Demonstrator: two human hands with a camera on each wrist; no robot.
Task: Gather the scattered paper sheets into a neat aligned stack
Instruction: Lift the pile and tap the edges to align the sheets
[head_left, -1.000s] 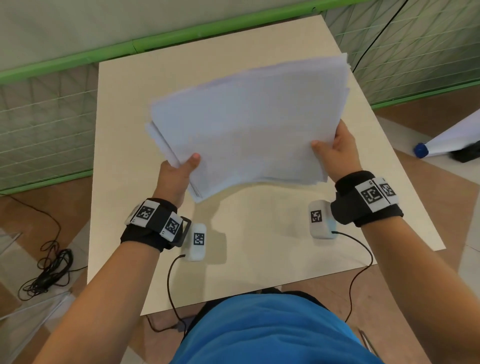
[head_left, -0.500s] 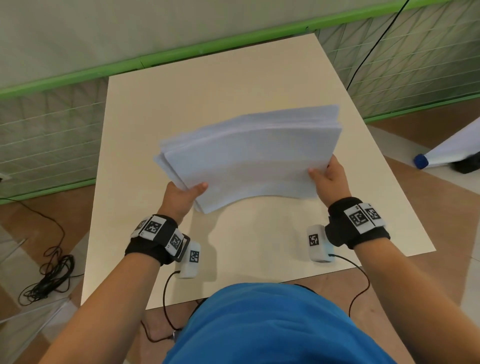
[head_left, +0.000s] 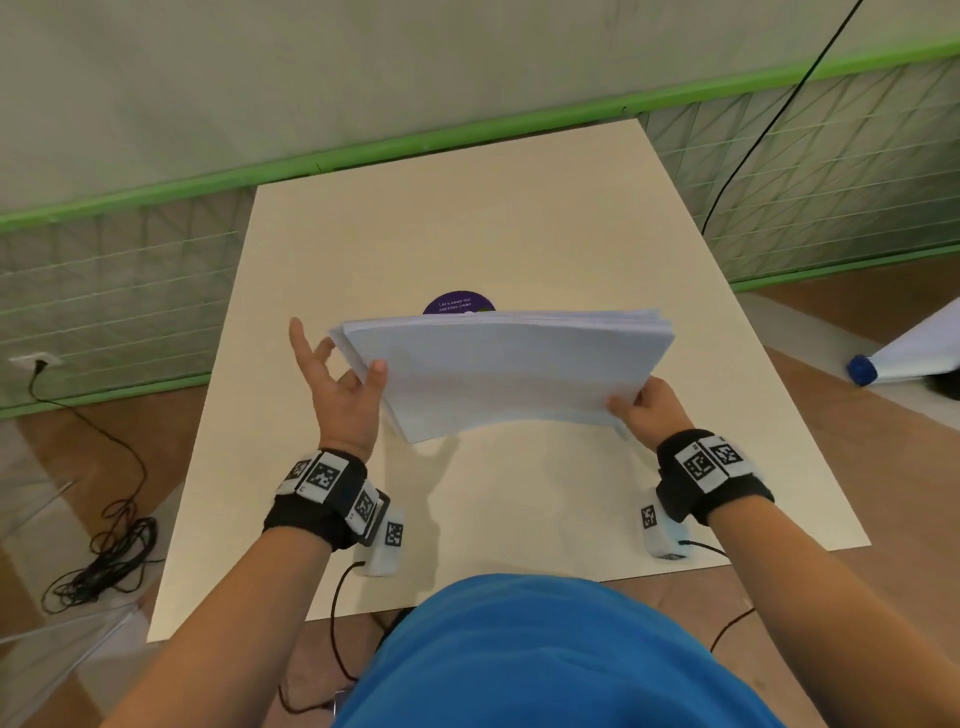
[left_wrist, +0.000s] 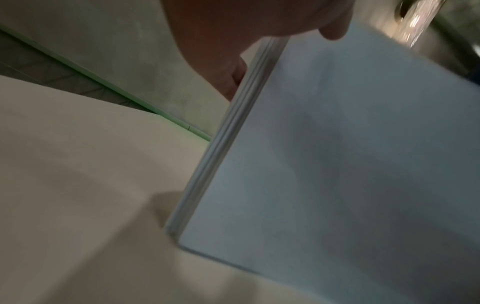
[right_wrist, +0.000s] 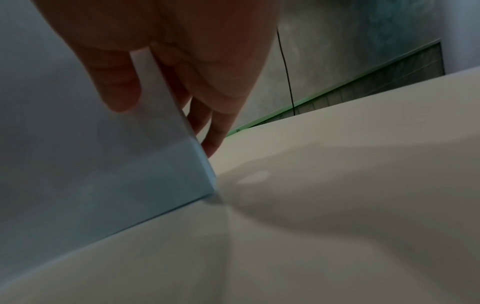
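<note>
- Stack stood on its long edge on table, centre, bottom corner touching per wrist views.
- Right hand at 3 o'clock end, pinching stack, thumb in front, fingers behind.
- Left hand at 9 o'clock end, fingers spread, thumb resting on sheet face; no clear grip.
- Purple sticker at 12 o'clock behind stack.
- Step, judged: squaring edges by tapping.
- Next: likely patting the left end flush, then laying flat.

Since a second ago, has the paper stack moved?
Yes. The paper stack has come down: its lower edge now stands on the table, uncovering the purple sticker behind it.
</note>
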